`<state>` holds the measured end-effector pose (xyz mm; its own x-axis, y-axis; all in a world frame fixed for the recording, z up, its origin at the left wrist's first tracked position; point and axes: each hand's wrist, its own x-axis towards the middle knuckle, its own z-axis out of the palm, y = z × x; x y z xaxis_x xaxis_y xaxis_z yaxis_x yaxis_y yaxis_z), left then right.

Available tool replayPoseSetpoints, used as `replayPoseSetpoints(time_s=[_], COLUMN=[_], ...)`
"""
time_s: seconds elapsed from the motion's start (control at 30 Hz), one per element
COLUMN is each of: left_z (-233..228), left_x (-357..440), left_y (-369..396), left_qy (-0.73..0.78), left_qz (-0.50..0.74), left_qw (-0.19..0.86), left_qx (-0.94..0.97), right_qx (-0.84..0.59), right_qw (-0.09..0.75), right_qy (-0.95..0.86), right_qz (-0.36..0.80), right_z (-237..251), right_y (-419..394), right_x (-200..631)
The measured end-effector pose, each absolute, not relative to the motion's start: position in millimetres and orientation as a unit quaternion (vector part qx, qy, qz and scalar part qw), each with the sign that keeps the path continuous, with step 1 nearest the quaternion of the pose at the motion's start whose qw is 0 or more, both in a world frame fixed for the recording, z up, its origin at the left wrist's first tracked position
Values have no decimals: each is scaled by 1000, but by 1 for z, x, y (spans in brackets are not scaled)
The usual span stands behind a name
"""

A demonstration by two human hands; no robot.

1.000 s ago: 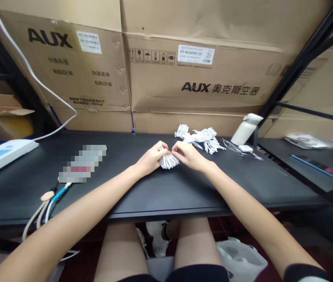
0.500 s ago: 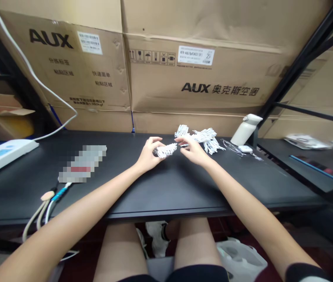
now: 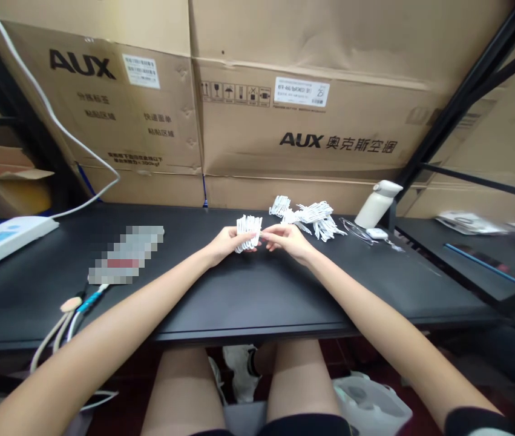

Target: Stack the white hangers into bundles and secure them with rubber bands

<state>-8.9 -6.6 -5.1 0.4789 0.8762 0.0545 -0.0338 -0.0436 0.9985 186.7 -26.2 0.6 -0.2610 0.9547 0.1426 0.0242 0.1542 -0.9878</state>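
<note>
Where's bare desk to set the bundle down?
Bare black desk top lies between the hands and the near edge, and between the blurred patch and left hand. Crowded behind right hand: loose white strip pile, white bottle.
</note>
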Motion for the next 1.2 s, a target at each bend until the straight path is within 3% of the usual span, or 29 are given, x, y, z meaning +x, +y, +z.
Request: replayPoseSetpoints(time_s=[0.33, 0.6, 0.77, 1.0, 1.2], left_z=[-7, -3, 1, 1, 1], left_x=[-8, -13, -12, -13, -13], left_y=[-3, 2, 0, 2, 0], left_qy=[349, 364, 370, 364, 362], left_qz=[401, 400, 390, 376, 376], left_qw=[550, 579, 585, 592, 589], left_qx=[644, 610, 608, 613, 616], right_qx=[-370, -383, -393, -439, -556], right_qw=[507, 729, 808, 781, 661], right_qy=[-550, -375, -289, -331, -424], right_qz=[552, 427, 330, 296, 272], right_z=[-8, 8, 15, 18, 40], right_y=[-19, 18, 33, 37, 57], right_x=[181, 241, 289, 296, 298])
